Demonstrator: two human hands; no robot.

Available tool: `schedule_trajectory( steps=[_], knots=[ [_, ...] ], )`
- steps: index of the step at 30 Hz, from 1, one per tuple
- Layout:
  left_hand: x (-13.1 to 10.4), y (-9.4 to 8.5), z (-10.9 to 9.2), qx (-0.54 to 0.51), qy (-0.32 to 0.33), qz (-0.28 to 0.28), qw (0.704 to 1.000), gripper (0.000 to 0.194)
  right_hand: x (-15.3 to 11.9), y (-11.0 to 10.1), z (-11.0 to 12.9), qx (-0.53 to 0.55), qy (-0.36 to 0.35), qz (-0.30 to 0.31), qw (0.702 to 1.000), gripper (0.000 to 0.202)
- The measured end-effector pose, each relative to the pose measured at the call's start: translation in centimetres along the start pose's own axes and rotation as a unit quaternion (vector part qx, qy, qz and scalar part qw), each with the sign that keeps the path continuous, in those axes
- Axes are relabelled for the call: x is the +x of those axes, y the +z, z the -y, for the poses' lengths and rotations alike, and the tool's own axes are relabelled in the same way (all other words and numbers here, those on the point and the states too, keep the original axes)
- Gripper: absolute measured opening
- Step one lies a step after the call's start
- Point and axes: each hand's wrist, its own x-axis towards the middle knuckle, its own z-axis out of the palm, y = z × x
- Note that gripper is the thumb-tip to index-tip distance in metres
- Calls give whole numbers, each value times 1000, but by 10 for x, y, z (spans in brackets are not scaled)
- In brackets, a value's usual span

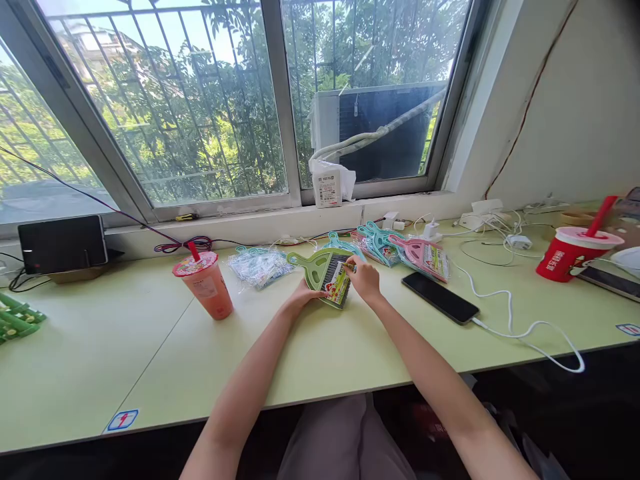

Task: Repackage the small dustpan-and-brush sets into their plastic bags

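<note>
our left fingers [314,293] are holding the green pan [317,263], maybe to steady it; our right fingers [351,262] are pinching its card [338,284].

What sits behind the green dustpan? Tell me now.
A teal dustpan shows in part beyond the green dustpan. Its nearer portion is covered, as is some tabletop; what else lies there cannot be seen.

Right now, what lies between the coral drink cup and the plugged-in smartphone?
The head view shows the green dustpan-and-brush set between the drink cup and smartphone, with the left hand and right hand on it; plastic packages lie farther back.
</note>
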Motion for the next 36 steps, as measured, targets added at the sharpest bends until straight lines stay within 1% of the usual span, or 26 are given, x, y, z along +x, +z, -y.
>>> schedule_trajectory(
  steps=[8,11,14,15,16,17,18,20,21,22,24,27,29,34,36],
  knots=[
    [4,-3,6,3,-9,-42,999,75,1,2,-1,16,-7,-12,1000,16],
    [3,-4,4,-1,-27,-58,998,71,3,4,-4,57,3,-44,997,25],
    [2,-3,0,-14,-36,-69,997,72,7,7,-8,128,24,-68,989,41],
    [1,-3,-2,-16,-36,-69,997,73,8,9,-9,164,40,-60,984,47],
    [0,-3,-3,-18,-37,-68,997,73,9,11,-9,207,62,-38,976,52],
    [0,-3,-4,-17,-37,-68,997,73,10,12,-9,254,89,-1,963,56],
    [0,-3,-4,-15,-37,-68,997,73,10,14,-9,301,115,50,945,57],
    [-1,-4,-4,-10,-38,-68,997,72,11,17,-7,376,152,154,901,51],
    [-1,-5,-4,-8,-38,-67,997,72,11,18,-5,404,161,188,881,46],
    [-1,-5,-3,-7,-38,-65,997,71,10,19,-4,426,167,205,865,41],
    [0,-5,-3,-10,-36,-59,998,71,9,20,-3,459,176,201,847,35],
    [0,-5,-3,-15,-31,-57,998,72,9,21,-2,479,179,172,842,33],
    [1,-5,-2,-12,-34,-61,997,72,9,22,-3,486,184,161,839,32],
    [4,-6,1,-12,-38,-84,996,73,8,22,-1,521,216,145,813,28],
    [4,-6,1,-12,-41,-95,995,72,7,21,0,524,226,142,809,26]
  ],
)
